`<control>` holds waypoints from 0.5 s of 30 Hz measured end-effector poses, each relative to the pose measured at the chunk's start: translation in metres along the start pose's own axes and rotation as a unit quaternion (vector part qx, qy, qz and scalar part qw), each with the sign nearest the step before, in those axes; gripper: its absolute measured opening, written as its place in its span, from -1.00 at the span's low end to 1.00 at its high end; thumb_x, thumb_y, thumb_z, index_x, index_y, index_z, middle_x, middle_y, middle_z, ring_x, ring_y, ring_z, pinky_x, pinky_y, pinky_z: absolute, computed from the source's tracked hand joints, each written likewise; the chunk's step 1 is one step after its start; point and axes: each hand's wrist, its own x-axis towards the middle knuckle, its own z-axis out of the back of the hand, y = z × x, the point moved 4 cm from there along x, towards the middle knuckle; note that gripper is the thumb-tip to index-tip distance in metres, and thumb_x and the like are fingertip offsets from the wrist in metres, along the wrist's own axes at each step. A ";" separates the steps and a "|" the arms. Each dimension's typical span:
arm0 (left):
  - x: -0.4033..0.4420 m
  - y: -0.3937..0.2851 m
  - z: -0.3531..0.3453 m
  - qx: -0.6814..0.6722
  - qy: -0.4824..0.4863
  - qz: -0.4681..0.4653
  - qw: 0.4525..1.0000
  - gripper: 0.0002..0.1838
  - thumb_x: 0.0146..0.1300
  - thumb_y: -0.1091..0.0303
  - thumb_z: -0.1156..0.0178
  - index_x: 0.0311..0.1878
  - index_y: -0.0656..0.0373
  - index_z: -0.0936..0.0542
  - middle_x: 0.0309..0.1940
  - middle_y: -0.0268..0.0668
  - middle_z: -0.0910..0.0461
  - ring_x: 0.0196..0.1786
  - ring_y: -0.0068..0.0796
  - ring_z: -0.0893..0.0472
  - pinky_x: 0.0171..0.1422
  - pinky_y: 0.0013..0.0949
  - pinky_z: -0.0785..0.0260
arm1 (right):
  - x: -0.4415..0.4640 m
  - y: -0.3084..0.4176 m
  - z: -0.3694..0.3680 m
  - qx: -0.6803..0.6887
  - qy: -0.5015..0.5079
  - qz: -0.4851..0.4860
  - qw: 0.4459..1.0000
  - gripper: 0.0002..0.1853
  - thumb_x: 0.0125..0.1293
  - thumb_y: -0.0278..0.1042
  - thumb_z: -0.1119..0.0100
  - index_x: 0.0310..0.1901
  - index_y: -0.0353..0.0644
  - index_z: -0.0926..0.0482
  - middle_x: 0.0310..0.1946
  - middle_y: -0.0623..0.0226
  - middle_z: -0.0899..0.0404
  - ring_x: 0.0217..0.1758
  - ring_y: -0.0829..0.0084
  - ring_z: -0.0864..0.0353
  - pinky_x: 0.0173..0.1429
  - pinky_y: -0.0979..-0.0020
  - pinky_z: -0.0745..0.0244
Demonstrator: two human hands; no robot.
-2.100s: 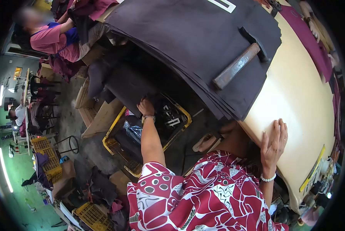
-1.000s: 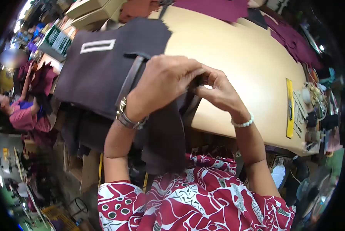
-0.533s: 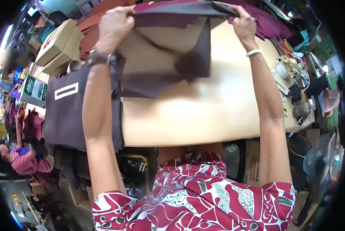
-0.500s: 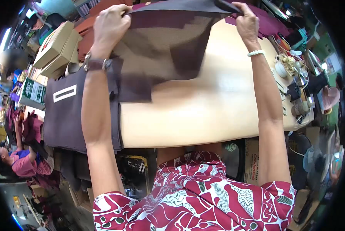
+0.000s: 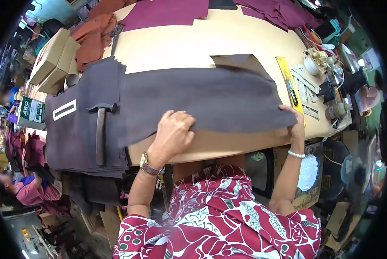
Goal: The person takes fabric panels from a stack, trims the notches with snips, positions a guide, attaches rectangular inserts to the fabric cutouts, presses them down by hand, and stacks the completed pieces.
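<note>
While the dark sheet (image 5: 202, 97) stretches across the middle of the frame, the left hand (image 5: 172, 136) closes on its near edge and the right hand (image 5: 295, 125) pinches its right end, seemingly to hold it spread over the worktop (image 5: 167, 47).

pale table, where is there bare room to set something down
Widest: the table between the maroon cloth and the dark sheet. Also a narrow front strip between the left hand and right hand. Crowded: left, with the dark stack and hammer; right, with the yellow ruler and pale strips.
</note>
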 end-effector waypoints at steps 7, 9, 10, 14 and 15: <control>0.012 -0.030 -0.027 -0.111 0.054 -0.025 0.992 -0.44 0.21 -0.10 -0.07 -0.43 0.33 -0.65 0.12 0.06 -0.45 0.28 -0.02 -0.34 0.34 -0.10 -0.16 | -0.016 0.028 0.013 0.201 -0.091 0.015 0.975 -0.77 0.22 -0.55 -0.15 -0.07 -0.35 -0.55 -0.18 0.20 -0.59 -0.10 0.50 -0.55 0.07 0.52 -0.42; 0.018 -0.029 -0.025 -0.199 0.058 0.038 0.978 -0.39 0.31 -0.14 0.05 -0.22 0.34 -0.61 0.09 0.08 -0.46 0.26 -0.01 -0.37 0.32 -0.13 -0.19 | -0.005 0.060 -0.014 0.180 -0.083 0.098 0.975 -0.67 0.17 -0.56 -0.19 0.01 -0.31 -0.50 -0.10 0.27 -0.56 -0.06 0.52 -0.53 0.12 0.52 -0.39; 0.018 -0.024 -0.031 -0.250 0.023 0.065 0.966 -0.39 0.33 -0.14 0.08 -0.15 0.34 -0.59 0.09 0.09 -0.46 0.25 -0.01 -0.37 0.32 -0.14 -0.19 | -0.003 0.086 -0.042 0.185 -0.083 0.133 0.970 -0.65 0.17 -0.56 -0.19 0.03 -0.31 -0.49 -0.10 0.29 -0.55 -0.06 0.53 -0.52 0.12 0.52 -0.38; 0.012 0.000 -0.047 -0.523 -0.118 0.162 0.829 -0.29 0.39 -0.22 0.32 0.34 0.18 -0.23 0.20 0.00 -0.38 0.25 -0.08 -0.37 0.26 -0.15 -0.20 | 0.010 0.137 -0.167 0.172 0.109 0.181 0.962 -0.63 0.14 -0.55 -0.18 0.03 -0.31 -0.49 -0.07 0.33 -0.52 -0.02 0.54 -0.47 0.10 0.53 -0.37; 0.010 0.009 -0.051 -0.597 -0.157 0.179 0.766 -0.28 0.40 -0.23 0.34 0.39 0.14 -0.15 0.22 -0.03 -0.37 0.25 -0.08 -0.37 0.24 -0.14 -0.21 | 0.007 0.144 -0.199 0.116 0.138 0.234 0.955 -0.64 0.14 -0.56 -0.16 0.02 -0.29 -0.51 -0.09 0.34 -0.53 -0.04 0.53 -0.48 0.09 0.53 -0.38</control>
